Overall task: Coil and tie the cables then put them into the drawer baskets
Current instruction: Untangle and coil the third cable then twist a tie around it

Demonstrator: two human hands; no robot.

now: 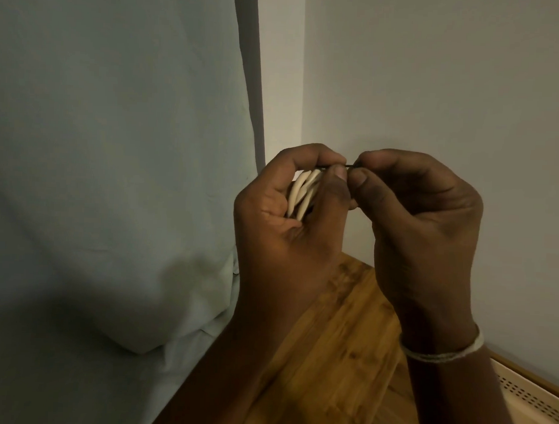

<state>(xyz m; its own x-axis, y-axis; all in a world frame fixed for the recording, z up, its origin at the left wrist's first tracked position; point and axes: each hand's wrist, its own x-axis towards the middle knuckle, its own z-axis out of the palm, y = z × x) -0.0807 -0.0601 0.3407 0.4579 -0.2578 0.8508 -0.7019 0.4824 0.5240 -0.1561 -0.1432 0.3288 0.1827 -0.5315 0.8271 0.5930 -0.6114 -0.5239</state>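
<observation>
1. Right now, L hand [290,218] curls round the white cable coil [304,193], held mid-air at frame centre.
2. R hand [423,217], at 3 o'clock of the coil, pinches a thin black tie [349,165] w/ thumb & forefinger.
3. Wooden top [340,341] below at 6 o'clock; perforated basket [531,398] at 4 o'clock.

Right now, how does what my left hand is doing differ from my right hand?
The left hand wraps its fingers round the coiled white cable, while the right hand only pinches the thin dark tie at its fingertips. The right wrist wears a pale string bracelet; the left wrist shows none. Both are raised above the wooden top, thumbs meeting at the tie.
</observation>
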